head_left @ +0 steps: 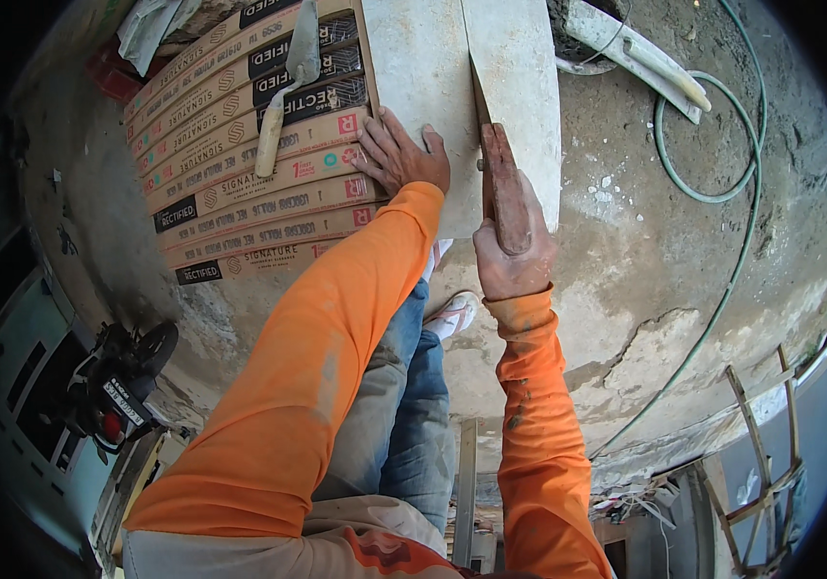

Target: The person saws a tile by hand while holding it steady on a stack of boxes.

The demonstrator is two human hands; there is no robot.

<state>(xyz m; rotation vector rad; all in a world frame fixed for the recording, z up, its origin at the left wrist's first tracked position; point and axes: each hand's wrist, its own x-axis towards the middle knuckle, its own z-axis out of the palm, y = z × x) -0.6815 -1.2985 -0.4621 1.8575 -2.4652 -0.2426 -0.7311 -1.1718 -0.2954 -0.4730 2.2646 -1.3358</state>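
Note:
A greyish-white board [413,58] lies beside and against stacked cardboard cartons [249,193]. My right hand [515,256] is closed around the worn wooden handle of a handsaw [502,183]. Its narrow dark blade points away from me, in line with a thin slit running to the board's far edge. How deep the teeth sit in the board I cannot tell. My left hand [402,152] presses down with spread fingers, across the board's left edge and the nearest carton side. On the cartons rests a trowel [304,53] with a pale wooden handle, just beyond that hand.
A green hose [747,227] loops over the rough concrete floor [616,280] at right. Near the board's far right lies a pale curved piece [635,60]. My sandalled foot [454,314] stands below the board. A motorcycle [119,396] is parked at left; a wooden frame [756,482] leans at lower right.

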